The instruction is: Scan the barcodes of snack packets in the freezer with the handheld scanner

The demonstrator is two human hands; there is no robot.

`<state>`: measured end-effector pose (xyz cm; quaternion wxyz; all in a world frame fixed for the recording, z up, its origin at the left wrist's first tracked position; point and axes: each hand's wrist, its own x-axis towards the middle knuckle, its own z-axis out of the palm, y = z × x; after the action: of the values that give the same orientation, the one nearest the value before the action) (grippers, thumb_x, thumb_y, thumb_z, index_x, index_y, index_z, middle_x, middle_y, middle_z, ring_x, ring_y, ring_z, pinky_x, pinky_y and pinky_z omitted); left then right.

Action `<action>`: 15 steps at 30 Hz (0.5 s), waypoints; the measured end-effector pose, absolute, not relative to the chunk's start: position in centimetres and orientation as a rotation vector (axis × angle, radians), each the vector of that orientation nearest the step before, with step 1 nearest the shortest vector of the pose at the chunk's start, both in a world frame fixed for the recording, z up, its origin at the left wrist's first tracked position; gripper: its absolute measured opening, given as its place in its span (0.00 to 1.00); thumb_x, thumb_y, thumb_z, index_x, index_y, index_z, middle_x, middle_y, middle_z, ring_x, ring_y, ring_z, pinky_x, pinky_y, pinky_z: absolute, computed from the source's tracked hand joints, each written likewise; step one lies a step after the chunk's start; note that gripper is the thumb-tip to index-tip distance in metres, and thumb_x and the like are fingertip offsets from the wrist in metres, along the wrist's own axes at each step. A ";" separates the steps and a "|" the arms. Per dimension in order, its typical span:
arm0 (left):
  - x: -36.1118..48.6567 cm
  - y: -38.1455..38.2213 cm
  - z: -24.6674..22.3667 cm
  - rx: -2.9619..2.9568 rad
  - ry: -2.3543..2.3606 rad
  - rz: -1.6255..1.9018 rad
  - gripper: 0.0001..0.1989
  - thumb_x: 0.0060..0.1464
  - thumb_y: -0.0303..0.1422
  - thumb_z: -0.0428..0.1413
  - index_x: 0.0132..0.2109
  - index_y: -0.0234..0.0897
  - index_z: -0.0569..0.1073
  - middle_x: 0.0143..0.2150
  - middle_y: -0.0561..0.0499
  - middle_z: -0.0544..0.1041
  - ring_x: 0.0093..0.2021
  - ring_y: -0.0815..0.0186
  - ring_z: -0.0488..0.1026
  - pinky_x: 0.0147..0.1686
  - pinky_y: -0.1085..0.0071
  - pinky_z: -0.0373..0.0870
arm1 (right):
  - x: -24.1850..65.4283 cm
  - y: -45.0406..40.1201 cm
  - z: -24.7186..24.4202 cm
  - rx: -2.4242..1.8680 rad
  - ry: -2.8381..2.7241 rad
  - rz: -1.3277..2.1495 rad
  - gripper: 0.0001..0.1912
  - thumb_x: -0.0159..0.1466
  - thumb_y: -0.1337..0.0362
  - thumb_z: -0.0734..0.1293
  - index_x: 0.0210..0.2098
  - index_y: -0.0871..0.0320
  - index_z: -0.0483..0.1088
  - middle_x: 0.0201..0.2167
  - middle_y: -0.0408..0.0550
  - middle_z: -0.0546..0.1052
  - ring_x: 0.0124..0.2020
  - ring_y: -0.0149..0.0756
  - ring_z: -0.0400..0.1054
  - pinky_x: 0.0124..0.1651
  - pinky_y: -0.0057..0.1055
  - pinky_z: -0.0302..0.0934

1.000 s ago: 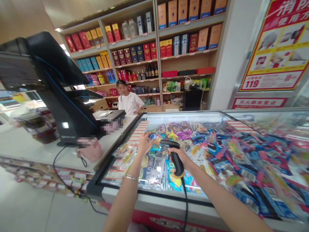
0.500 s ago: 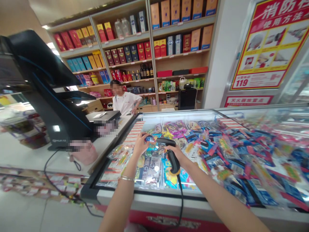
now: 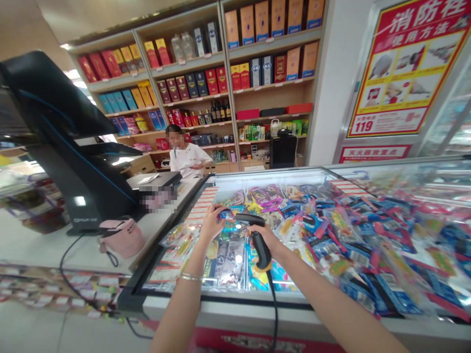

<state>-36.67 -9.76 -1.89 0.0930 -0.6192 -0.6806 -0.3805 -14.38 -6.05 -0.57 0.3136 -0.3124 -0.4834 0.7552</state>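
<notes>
A black touchscreen till [image 3: 47, 113] is set on the white tabletop [image 3: 73, 252] at left, with a pink cap [image 3: 121, 239] placed beside it. Farther off, a person in a white shirt [image 3: 186, 159] is seen before wooden shelves [image 3: 271, 84] stocked with boxed liquor [image 3: 262, 27]. A red-and-yellow fire-safety poster [image 3: 405, 73] is mounted at right.

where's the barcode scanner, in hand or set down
In hand: the barcode scanner is gripped by the right hand, fingers wrapped round its handle, its cord hanging below.
</notes>
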 end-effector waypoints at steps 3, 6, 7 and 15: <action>-36.7 -9.8 -1.9 -1.844 -2.030 -1.118 0.23 0.44 0.24 0.51 0.48 0.41 0.76 0.49 0.47 0.71 0.52 0.61 0.67 0.57 0.61 0.64 | -14.4 -6.0 -0.6 -0.807 -1.272 1.980 0.05 0.47 0.64 0.67 0.21 0.59 0.68 0.14 0.42 0.71 0.13 0.29 0.63 0.16 0.25 0.59; -36.7 -9.8 -1.9 -1.850 -2.020 -1.118 0.23 0.45 0.24 0.51 0.48 0.41 0.76 0.48 0.47 0.71 0.52 0.61 0.67 0.57 0.62 0.64 | -14.4 -6.0 -0.8 -0.792 -1.261 1.976 0.06 0.47 0.63 0.68 0.22 0.59 0.68 0.15 0.43 0.71 0.13 0.29 0.63 0.16 0.26 0.60; -36.7 -9.8 -1.9 -1.851 -2.012 -1.120 0.22 0.45 0.24 0.51 0.48 0.40 0.76 0.48 0.47 0.71 0.52 0.61 0.67 0.57 0.62 0.64 | -14.4 -5.9 -0.8 -0.785 -1.263 1.979 0.06 0.47 0.63 0.68 0.22 0.60 0.68 0.15 0.43 0.72 0.13 0.29 0.63 0.16 0.26 0.60; -36.9 -9.7 -2.1 -1.814 -2.061 -1.108 0.22 0.45 0.25 0.52 0.49 0.41 0.75 0.48 0.47 0.71 0.52 0.60 0.67 0.56 0.61 0.65 | -14.6 -5.9 -1.2 -0.785 -1.247 2.007 0.07 0.46 0.63 0.68 0.23 0.59 0.68 0.13 0.42 0.71 0.12 0.29 0.62 0.15 0.26 0.58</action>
<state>-36.85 -9.72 -2.11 0.0905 -0.6102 -0.6932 -0.3727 -14.60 -5.87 -1.19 0.3200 -0.2988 -0.4744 0.7637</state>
